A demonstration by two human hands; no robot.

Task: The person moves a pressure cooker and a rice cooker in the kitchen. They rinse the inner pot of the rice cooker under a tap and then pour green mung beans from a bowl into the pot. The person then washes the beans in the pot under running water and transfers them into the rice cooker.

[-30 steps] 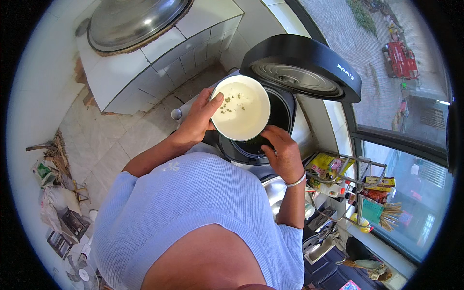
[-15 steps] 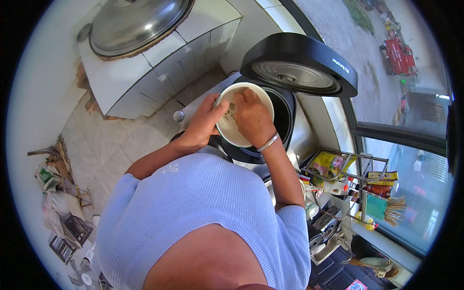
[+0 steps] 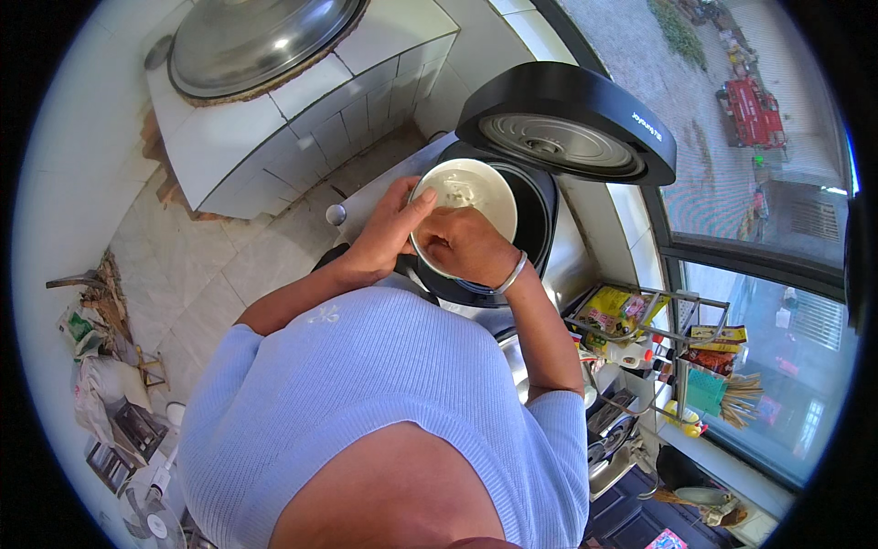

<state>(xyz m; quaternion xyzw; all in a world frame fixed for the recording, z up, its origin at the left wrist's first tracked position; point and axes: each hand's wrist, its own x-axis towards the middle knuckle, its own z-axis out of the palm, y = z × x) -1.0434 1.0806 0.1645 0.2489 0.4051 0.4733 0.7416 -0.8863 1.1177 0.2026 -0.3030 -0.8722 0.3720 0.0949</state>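
Note:
A white bowl holds pale, cloudy liquid with a cluster of small grains in it. Wrapped round its left side, my left hand grips it, the thumb lying along the rim. My right hand is in the near part of the bowl, its fingers curled together; whatever they may hold is hidden. A metal bangle circles that wrist. Directly beneath the bowl stands a black electric cooker, its round lid raised at the back. The bowl covers much of the cooker's dark opening.
At the back left, a big domed metal lid sits on a white-tiled stove block. To the right, a metal rack carries packets and bottles beside a window. Chopped wood and bags lie on the left floor.
My right hand has moved from the bowl's middle and far side toward its near side, fingers curling in. More of the liquid and grains now shows. My left hand keeps its grip.

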